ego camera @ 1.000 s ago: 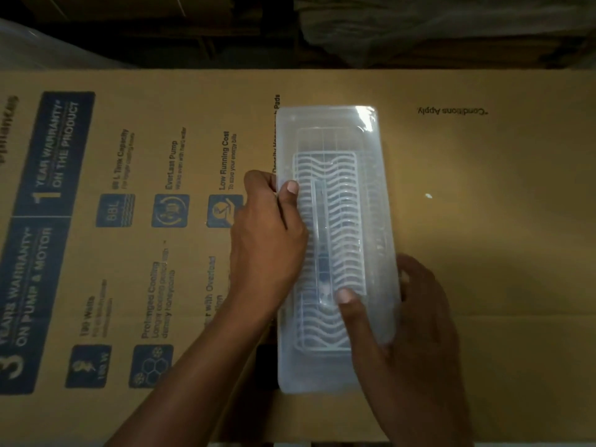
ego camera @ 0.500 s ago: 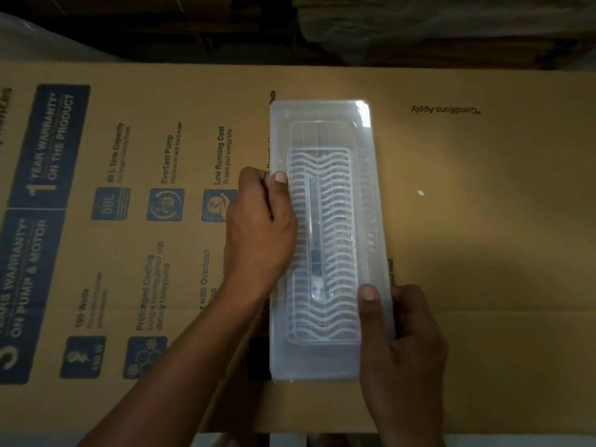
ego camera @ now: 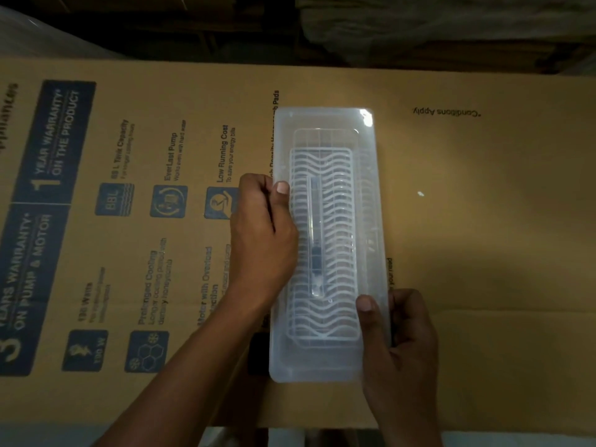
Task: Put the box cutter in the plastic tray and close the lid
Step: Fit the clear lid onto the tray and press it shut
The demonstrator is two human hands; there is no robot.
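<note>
A long translucent plastic tray (ego camera: pixel 325 366) lies lengthwise on a cardboard box, with its clear lid (ego camera: pixel 322 124) down over it. Through the lid I see a white wavy rack insert and the slim box cutter (ego camera: pixel 315 253) lying along the middle. My left hand (ego camera: pixel 264 240) grips the tray's left edge, thumb pressed on the lid. My right hand (ego camera: pixel 400 337) holds the right edge near the front, thumb on top of the lid.
The tray rests on a large brown cardboard box (ego camera: pixel 483 237) printed with blue warranty panels (ego camera: pixel 42 204) on the left. Dark stacked goods lie beyond the box's far edge. A small white speck (ego camera: pixel 420 193) sits right of the tray.
My right hand slid from the lid's middle to the tray's right edge, thumb on top. My left hand kept its place on the left edge. The tray barely shifted.
</note>
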